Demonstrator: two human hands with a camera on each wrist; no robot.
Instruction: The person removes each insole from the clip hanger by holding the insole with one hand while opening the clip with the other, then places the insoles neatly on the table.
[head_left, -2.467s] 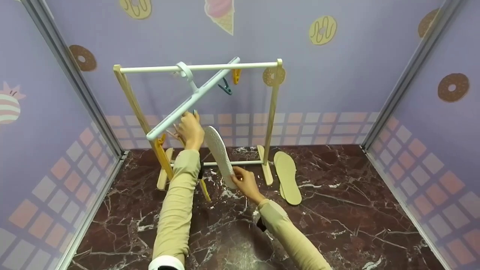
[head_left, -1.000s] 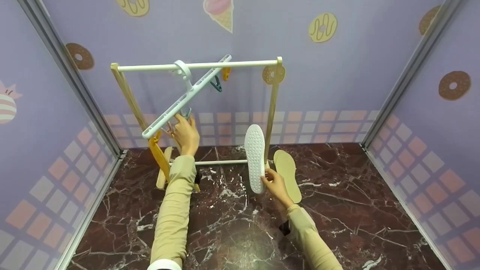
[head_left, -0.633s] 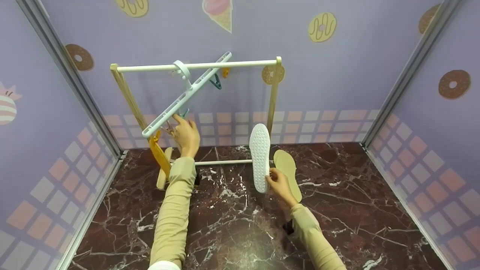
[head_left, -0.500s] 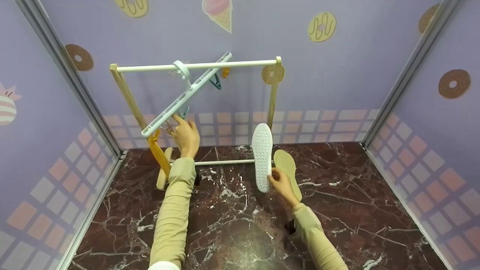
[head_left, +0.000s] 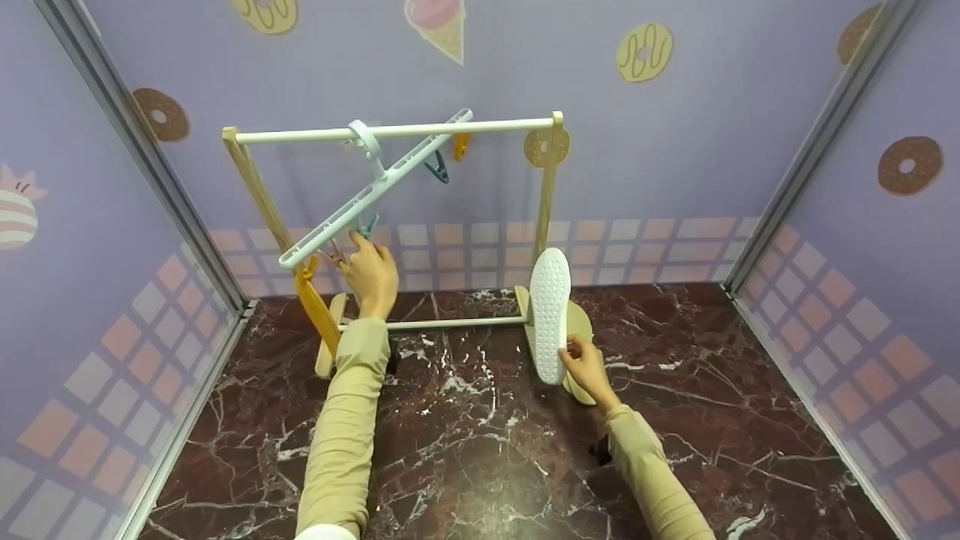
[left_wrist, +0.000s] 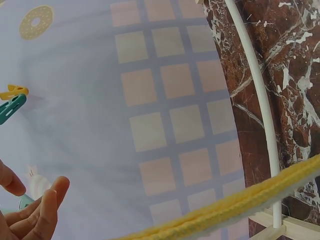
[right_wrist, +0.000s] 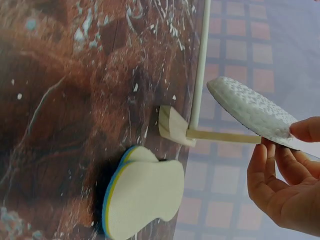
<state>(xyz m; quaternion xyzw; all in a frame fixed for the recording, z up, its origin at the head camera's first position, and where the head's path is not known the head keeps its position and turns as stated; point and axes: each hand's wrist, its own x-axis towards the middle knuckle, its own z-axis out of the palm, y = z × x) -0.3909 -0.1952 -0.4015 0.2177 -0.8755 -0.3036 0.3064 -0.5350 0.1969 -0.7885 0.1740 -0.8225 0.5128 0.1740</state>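
My right hand (head_left: pixel 587 369) pinches a white, bumpy-textured insole (head_left: pixel 551 315) by its lower side edge, thumb on the textured face and fingers behind. The insole stands upright in the air. Under the pale blue clip hanger (head_left: pixel 352 210), my left hand (head_left: pixel 371 277) is raised with fingers spread, close to a teal clip (head_left: pixel 367 226); in the left wrist view, its fingers lie at the lower left with a bit of green clip between. At the hanger's near end a yellow clip (head_left: pixel 309 268) holds a hanging yellow insole (head_left: pixel 316 311).
The hanger hooks over the top rail (head_left: pixel 480 127) of a small wooden rack. A teal clip (head_left: pixel 437 166) and a yellow clip (head_left: pixel 461 145) hang at its far end. Two overlapping cream insoles (right_wrist: pixel 145 195) lie on the dark marbled tabletop (head_left: pixel 465 450) beside the right foot.
The right hand has carried the white insole rightward, away from the hanger, in front of the cream insoles. The left hand stays near the clips. The hanger has swung slightly.
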